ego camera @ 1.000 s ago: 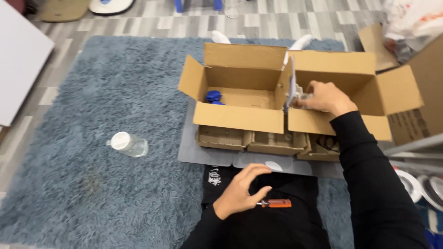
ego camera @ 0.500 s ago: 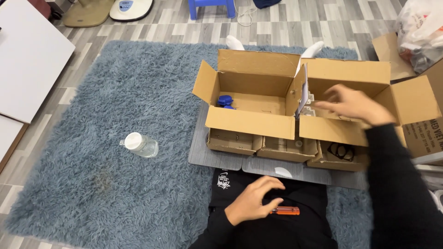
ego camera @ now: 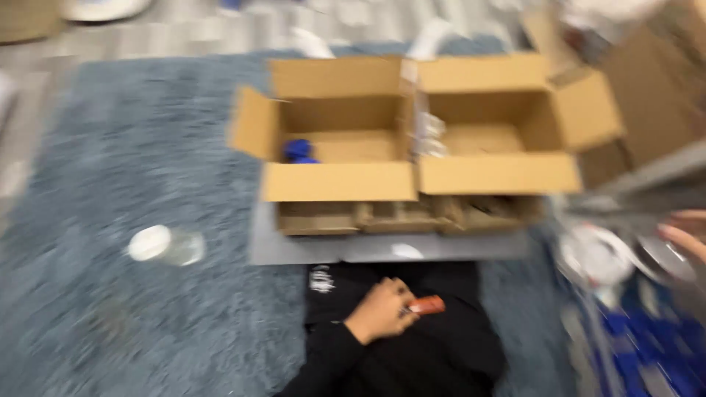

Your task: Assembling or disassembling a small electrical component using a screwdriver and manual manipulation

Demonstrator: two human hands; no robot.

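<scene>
The picture is motion-blurred. My left hand rests on my black-clad lap, fingers closed on a small orange-handled tool. Only the fingers of my right hand show at the right edge, stretched out and empty, next to round white and grey lids. Two open cardboard boxes stand side by side on a grey mat. The left box holds a blue object. Something clear and pale sits at the inner wall of the right box.
A clear jar with a white lid lies on the blue-grey shag rug to the left. More cardboard stands at the far right. Blue items lie at the lower right. Bare floor runs beyond the rug.
My right hand has left the right box and swung out to the right edge. The view has shifted right. My left hand stays on my lap at the orange tool.
</scene>
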